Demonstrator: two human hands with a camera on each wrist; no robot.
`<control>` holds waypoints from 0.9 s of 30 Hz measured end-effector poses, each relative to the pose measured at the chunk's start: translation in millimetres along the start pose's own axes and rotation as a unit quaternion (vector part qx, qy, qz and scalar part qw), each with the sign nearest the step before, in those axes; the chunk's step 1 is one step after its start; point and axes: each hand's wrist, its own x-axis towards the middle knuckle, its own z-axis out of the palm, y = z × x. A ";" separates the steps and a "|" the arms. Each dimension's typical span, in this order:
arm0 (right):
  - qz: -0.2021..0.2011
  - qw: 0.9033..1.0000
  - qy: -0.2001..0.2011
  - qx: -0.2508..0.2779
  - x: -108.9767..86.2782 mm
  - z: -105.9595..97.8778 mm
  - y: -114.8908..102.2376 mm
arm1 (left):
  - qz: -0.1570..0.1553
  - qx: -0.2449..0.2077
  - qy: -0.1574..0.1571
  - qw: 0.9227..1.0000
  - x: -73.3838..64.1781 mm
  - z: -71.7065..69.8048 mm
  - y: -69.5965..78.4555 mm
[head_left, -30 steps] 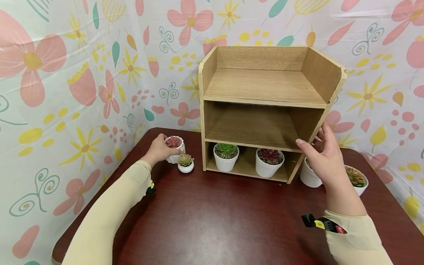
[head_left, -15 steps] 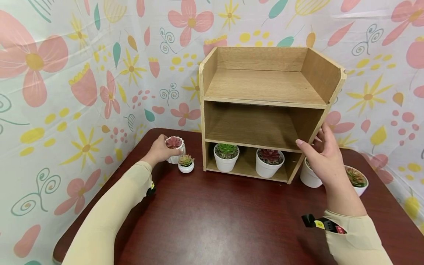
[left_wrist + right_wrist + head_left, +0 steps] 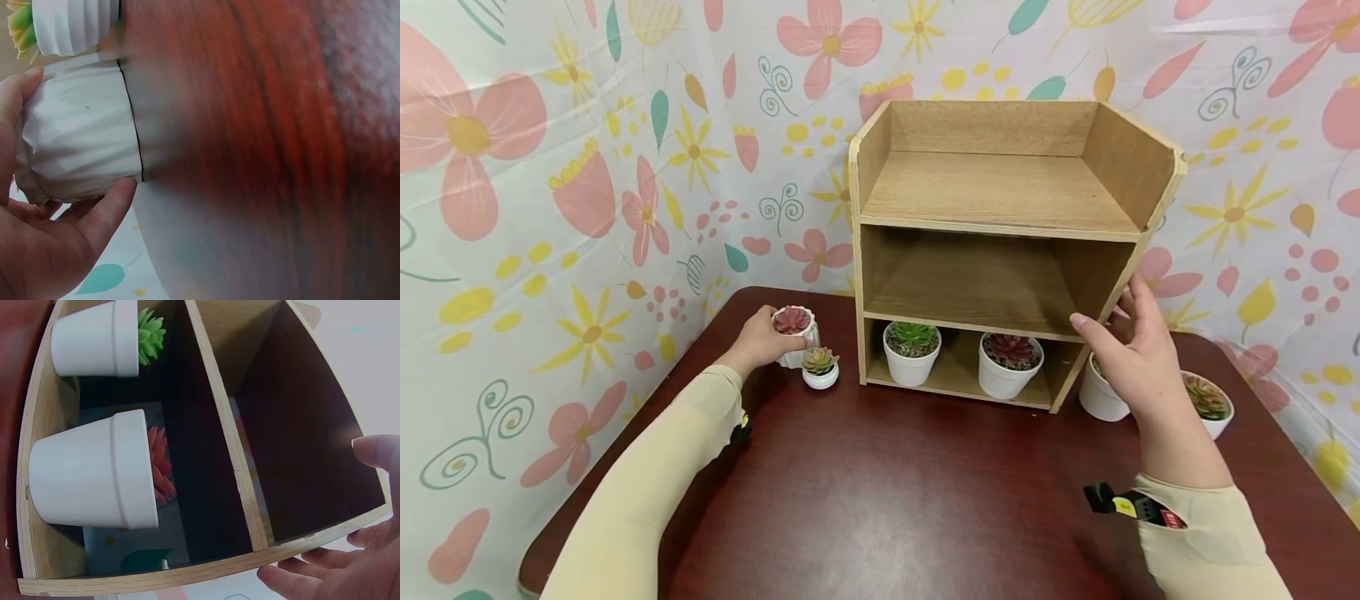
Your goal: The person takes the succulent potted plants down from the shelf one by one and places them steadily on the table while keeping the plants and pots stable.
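My left hand (image 3: 758, 340) grips a white ribbed pot (image 3: 81, 131) holding a pink succulent (image 3: 792, 320), at the table's back left. Its thumb and fingers lie on opposite sides of the pot. Just beside it sits a smaller white pot (image 3: 821, 380) with a yellow-green succulent. On the right, my right hand (image 3: 1138, 367) holds the side panel of a wooden shelf (image 3: 1000, 187), thumb inside the middle compartment and fingers along the outer face (image 3: 350, 569). A green succulent in a white pot (image 3: 912, 368) and a dark red one in a white pot (image 3: 1006, 382) stand in the bottom compartment.
Right of the shelf, partly behind my right hand and wrist, stand two more white potted succulents, one pot (image 3: 1101, 398) nearer the shelf and another pot (image 3: 1216, 423) farther right. The dark red-brown table (image 3: 880, 492) meets a flower-patterned cloth (image 3: 587, 250) behind and at left.
The head view has tilted very slightly. Both hands, the pots and the shelf stay where they were.
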 end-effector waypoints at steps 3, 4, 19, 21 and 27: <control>0.006 1.000 0.001 -0.003 -0.3 -0.2 -1.2 | -0.001 0.001 -0.001 1.000 -1.3 -1.1 0.1; 0.008 1.000 0.002 -0.005 -0.5 -0.3 -1.6 | -0.001 0.000 -0.001 1.000 -1.8 -1.2 0.2; 0.007 1.000 0.006 -0.011 -3.0 -0.9 -6.8 | 0.016 -0.003 -0.002 1.000 -3.0 -1.1 -4.5; 0.008 1.000 0.006 -0.019 -2.9 -1.5 -7.5 | 0.016 -0.005 -0.004 1.000 -2.3 -0.6 -5.9; 0.001 1.000 0.003 -0.020 -2.1 -3.8 -9.3 | 0.015 -0.023 -0.014 1.000 -2.2 -1.1 -7.9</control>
